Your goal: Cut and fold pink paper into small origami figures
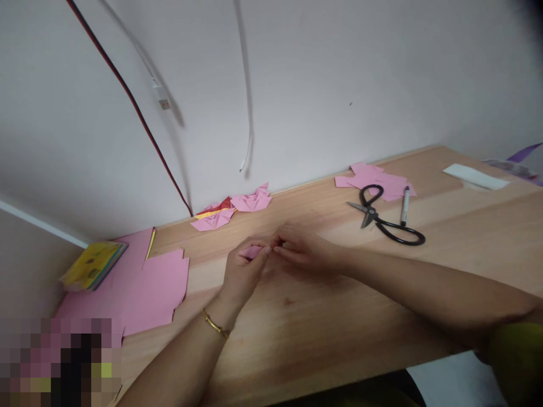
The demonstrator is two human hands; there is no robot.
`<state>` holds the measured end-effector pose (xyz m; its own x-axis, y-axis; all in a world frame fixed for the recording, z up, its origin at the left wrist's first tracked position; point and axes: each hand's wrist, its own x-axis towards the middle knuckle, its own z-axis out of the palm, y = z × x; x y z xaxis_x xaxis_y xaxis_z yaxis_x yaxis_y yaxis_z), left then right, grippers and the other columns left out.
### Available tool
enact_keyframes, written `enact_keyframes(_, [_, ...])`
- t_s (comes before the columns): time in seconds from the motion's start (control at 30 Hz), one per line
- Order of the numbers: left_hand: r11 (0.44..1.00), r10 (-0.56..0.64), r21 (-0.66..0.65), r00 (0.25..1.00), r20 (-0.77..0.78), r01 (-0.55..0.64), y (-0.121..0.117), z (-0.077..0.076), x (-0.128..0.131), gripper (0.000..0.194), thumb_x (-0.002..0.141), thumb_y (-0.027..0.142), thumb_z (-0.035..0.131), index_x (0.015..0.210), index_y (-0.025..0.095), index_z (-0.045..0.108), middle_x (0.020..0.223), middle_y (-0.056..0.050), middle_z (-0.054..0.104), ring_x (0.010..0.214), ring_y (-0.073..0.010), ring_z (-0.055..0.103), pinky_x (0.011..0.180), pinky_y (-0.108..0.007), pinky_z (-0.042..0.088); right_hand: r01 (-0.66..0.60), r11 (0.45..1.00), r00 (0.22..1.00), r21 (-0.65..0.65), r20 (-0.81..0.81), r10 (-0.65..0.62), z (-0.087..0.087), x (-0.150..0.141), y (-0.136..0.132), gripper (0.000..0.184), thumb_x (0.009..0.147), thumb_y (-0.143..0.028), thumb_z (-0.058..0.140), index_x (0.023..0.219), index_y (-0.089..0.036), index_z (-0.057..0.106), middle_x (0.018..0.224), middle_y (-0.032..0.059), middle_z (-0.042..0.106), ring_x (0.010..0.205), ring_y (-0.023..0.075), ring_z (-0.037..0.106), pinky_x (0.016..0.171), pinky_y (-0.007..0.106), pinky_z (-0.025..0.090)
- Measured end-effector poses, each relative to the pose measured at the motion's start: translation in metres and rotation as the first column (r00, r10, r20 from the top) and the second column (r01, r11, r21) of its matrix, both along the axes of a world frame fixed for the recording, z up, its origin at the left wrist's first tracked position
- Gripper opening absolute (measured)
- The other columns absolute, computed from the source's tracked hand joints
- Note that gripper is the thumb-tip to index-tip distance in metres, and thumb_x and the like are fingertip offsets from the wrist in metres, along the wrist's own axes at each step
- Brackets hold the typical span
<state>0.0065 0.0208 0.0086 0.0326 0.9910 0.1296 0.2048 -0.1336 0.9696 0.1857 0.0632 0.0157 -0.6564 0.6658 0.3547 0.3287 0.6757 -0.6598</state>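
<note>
Over the middle of the wooden table (292, 322), my two hands meet at the fingertips. My left hand (245, 264) is closed around a small piece of pink paper (253, 252), mostly covered by the fingers. Thumb and fingers of my right hand (299, 249) pinch together at the paper's right end; what lies between them is too small to make out. Just beyond my hands, folded pink paper shapes (252, 200) stand by the wall, one with a red and yellow strip (214, 211) on it.
Black-handled scissors (370, 213) lie open at the right, beside a marker (405, 206) and pink paper scraps (373, 180). Larger pink sheets (156, 294) and a yellow packet (94, 265) are at the left. Cables, including a white USB cable (161, 97), hang down the wall.
</note>
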Motion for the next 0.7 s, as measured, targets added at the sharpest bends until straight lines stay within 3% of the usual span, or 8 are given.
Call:
enact_keyframes(0.1, [0.992,0.018,-0.125,0.995,0.094,-0.006,0.0,-0.003,0.001,0.016,0.075,0.031,0.066,0.076,0.016,0.066,0.073,-0.002,0.064,0.067,-0.0131,0.056,0.061,-0.023,0.042,0.022,0.998,1.0,-0.051,0.011,-0.021,0.0,0.0,0.0,0.009,0.083,-0.019,0.051,0.08,-0.016,0.059,0.078,0.0032,0.062,0.073,0.0146,0.054,0.068,0.028,0.041])
enact_keyframes(0.2, [0.977,0.049,-0.214,0.991,0.123,-0.022,-0.001,-0.001,0.003,0.02,0.073,0.035,0.068,0.074,0.014,0.067,0.066,-0.001,0.063,0.059,-0.0114,0.053,0.053,-0.022,0.038,0.056,0.98,0.998,-0.193,0.019,-0.053,-0.001,0.0,-0.001,0.012,0.085,-0.024,0.051,0.08,-0.016,0.059,0.075,0.002,0.062,0.068,0.0131,0.054,0.06,0.025,0.039])
enact_keyframes(0.3, [0.971,0.079,-0.234,0.993,0.092,-0.056,-0.002,0.0,0.004,0.022,0.072,0.036,0.069,0.073,0.014,0.067,0.062,-0.001,0.062,0.054,-0.0106,0.051,0.049,-0.022,0.036,0.062,0.953,0.998,-0.298,0.003,-0.063,-0.001,0.0,-0.002,0.016,0.086,-0.028,0.05,0.08,-0.016,0.059,0.074,0.0013,0.062,0.066,0.012,0.053,0.057,0.023,0.037])
enact_keyframes(0.47, [0.974,0.07,-0.218,0.997,0.011,-0.066,0.0,-0.005,0.002,0.024,0.077,0.038,0.064,0.079,0.014,0.066,0.06,0.001,0.059,0.047,-0.0085,0.045,0.045,-0.022,0.033,0.077,0.956,0.996,-0.282,0.062,-0.062,0.003,0.001,0.0,0.01,0.082,-0.019,0.049,0.079,-0.016,0.058,0.07,-0.0002,0.059,0.064,0.011,0.05,0.058,0.023,0.036])
enact_keyframes(0.57, [0.989,0.151,0.021,0.979,-0.138,-0.15,0.001,-0.005,-0.002,0.022,0.08,0.033,0.06,0.094,0.017,0.064,0.08,-0.002,0.063,0.06,-0.0109,0.051,0.055,-0.023,0.041,0.143,0.982,0.974,-0.126,0.192,-0.117,0.003,0.002,0.005,0.007,0.077,-0.017,0.053,0.075,-0.015,0.06,0.076,0.0033,0.058,0.074,0.0144,0.05,0.068,0.027,0.037])
enact_keyframes(0.63, [0.944,0.244,0.291,0.926,-0.289,-0.158,0.001,-0.002,-0.005,0.022,0.081,0.027,0.059,0.101,0.018,0.062,0.096,-0.005,0.061,0.08,-0.0149,0.055,0.071,-0.028,0.045,0.175,0.983,0.945,-0.052,0.288,-0.153,0.001,0.003,0.008,0.008,0.076,-0.019,0.055,0.074,-0.015,0.062,0.083,0.0061,0.056,0.081,0.0172,0.049,0.075,0.03,0.036])
enact_keyframes(0.7, [0.884,0.279,0.465,0.856,-0.436,-0.051,0.0,0.001,-0.007,0.018,0.083,0.021,0.056,0.1,0.019,0.062,0.097,-0.006,0.06,0.092,-0.0178,0.053,0.08,-0.032,0.043,0.19,0.981,0.917,-0.037,0.364,-0.164,-0.002,0.004,0.009,0.012,0.078,-0.023,0.054,0.072,-0.016,0.062,0.087,0.0076,0.055,0.085,0.0186,0.048,0.078,0.032,0.035])
